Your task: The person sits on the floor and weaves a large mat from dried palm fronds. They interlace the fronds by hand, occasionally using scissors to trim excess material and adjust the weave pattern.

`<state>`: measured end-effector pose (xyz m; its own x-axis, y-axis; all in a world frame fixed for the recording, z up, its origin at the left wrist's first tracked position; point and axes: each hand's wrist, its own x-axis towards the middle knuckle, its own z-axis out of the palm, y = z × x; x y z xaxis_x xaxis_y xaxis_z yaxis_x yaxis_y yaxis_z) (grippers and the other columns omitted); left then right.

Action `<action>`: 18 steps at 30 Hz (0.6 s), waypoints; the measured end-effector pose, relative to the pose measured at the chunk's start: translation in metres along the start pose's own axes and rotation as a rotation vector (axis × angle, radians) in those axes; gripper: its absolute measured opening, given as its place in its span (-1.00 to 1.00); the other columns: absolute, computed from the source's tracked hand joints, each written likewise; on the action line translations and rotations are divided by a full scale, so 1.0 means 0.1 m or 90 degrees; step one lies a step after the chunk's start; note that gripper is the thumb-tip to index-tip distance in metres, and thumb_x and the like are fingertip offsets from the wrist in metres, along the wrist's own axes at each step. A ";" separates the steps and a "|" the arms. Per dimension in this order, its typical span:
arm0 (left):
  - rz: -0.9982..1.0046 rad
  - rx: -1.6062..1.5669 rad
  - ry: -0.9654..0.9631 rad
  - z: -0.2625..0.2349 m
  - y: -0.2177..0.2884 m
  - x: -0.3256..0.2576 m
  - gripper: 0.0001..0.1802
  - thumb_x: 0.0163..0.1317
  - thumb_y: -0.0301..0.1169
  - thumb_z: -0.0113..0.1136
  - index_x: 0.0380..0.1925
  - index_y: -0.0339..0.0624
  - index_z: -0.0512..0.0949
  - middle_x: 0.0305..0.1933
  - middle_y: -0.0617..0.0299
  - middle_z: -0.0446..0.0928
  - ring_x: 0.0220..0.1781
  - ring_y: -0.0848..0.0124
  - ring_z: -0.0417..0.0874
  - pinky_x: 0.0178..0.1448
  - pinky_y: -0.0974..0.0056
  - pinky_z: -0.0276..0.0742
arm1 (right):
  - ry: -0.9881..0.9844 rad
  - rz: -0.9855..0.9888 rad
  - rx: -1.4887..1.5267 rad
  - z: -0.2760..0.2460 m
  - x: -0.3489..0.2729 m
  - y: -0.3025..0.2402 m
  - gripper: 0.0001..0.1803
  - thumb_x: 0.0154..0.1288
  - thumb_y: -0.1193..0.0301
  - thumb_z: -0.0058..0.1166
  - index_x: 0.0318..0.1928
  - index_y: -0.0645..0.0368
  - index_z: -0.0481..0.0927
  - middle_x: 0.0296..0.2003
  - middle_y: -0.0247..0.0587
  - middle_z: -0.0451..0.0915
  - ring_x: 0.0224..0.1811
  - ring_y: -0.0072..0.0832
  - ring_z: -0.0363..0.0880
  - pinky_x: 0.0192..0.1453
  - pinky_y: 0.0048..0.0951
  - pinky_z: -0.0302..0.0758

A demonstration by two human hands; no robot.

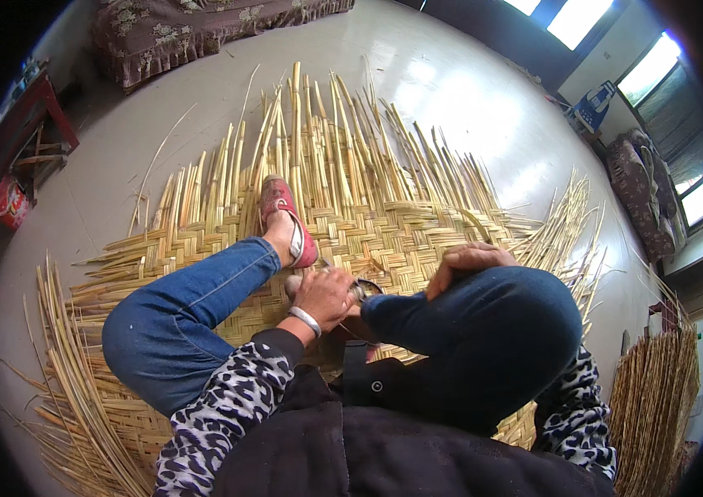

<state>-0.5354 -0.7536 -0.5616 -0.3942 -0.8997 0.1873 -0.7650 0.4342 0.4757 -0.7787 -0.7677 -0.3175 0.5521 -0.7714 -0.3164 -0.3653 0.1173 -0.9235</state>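
Note:
A half-woven mat of split yellow-green strips [360,240] in a zigzag pattern lies on the floor beneath me. My left hand [325,296], with a pale bracelet at the wrist, is closed low between my legs, next to my red shoe [277,199]. What its fingers hold is hidden. Just right of it shows a small dark, partly shiny round object [365,289], too covered to name. Against the front of my bent right knee lies my right hand [469,261], its fingers bent downward and mostly hidden. A loose strip end [477,224] rises from the weave near that hand.
Unwoven strip ends fan out at the mat's far edge [339,157] and left side [78,389]. A bundle of brown stalks [656,406] stands at right. A flower-patterned sofa [194,29] is at the back, a red wooden frame [45,116] at left.

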 end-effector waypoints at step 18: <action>0.069 0.157 -0.386 0.30 0.18 0.16 -0.80 0.00 -0.18 0.19 -0.50 0.02 0.71 -0.26 0.22 0.65 -0.06 0.08 0.61 -0.09 -0.04 0.54 | -0.078 0.137 0.527 -0.61 0.06 1.02 -0.55 0.52 0.24 -0.21 -0.27 0.40 0.59 -0.21 0.13 0.66 -0.07 -0.14 0.63 0.19 -0.21 0.49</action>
<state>-0.5705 -0.7586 -0.5759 -0.6370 -0.6976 -0.3279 -0.7707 0.5830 0.2570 -0.8588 -0.7989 -0.4007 0.6284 -0.6125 -0.4796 0.1659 0.7079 -0.6866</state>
